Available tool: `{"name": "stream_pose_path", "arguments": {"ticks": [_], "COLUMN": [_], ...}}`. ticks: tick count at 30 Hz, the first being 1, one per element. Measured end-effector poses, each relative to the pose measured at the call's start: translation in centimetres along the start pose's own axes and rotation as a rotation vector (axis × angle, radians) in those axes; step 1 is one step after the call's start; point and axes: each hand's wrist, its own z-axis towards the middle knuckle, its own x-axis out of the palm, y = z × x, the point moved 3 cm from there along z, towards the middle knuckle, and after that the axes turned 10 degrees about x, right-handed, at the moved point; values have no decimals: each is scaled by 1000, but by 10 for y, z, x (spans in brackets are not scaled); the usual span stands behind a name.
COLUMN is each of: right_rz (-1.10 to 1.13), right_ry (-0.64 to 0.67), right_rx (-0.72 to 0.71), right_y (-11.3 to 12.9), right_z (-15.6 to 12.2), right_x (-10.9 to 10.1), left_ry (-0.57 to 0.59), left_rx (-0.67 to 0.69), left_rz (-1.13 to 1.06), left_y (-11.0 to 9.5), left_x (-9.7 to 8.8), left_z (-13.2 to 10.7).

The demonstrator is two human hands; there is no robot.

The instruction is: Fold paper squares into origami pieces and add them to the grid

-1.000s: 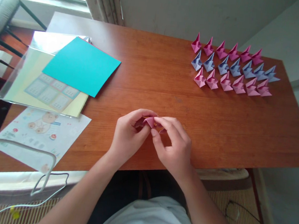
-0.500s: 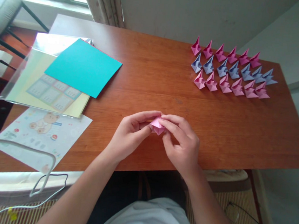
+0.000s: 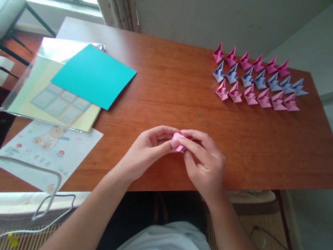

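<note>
A small pink folded paper piece [image 3: 179, 138] is held between both hands, above the front part of the wooden table [image 3: 163, 97]. My left hand [image 3: 148, 150] pinches it from the left, thumb on its near face. From the right, my right hand [image 3: 206, 160] grips it with thumb and fingers, which cover part of its folds. At the back right stand three rows of finished origami figures: dark pink ones [image 3: 245, 61], bluish-purple ones [image 3: 247, 78] and light pink ones [image 3: 250, 94].
On the left lie a turquoise paper sheet [image 3: 94, 77], a clear plastic packet [image 3: 24, 99] with pale yellow paper, and a white sheet with a printed bear [image 3: 75, 151]. A white bent tube [image 3: 33, 166] crosses the table's left front corner. A chair [image 3: 6, 15] stands by the window.
Both hands have shifted slightly right and nearer to me with the pink paper piece. It has turned, and less of it shows between the fingers.
</note>
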Motion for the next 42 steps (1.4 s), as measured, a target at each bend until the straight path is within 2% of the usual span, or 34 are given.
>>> {"name": "stream_pose_path", "arguments": {"ticks": [5, 9, 15, 26, 36, 42], "right_rz": [-23, -31, -19, 215, 246, 298], "right_ry": [-65, -66, -58, -42, 68, 32], "right_rx": [-42, -31, 42, 260, 408, 427], "right_y": [1, 2, 4, -5, -14, -13], "right_z": [-4, -4, -2, -1, 4, 5], "right_x": [-1, 0, 0, 0, 5, 2], "left_ry": [46, 66, 28, -57, -51, 24], "left_rx": [-54, -67, -37, 19, 33, 19], "left_rz": [-13, 23, 33, 77, 182, 244], "left_y": [-1, -1, 0, 2, -3, -6], "left_x": [2, 3, 2, -5, -2, 1], "left_z": [-1, -1, -1, 1, 1, 1]}}
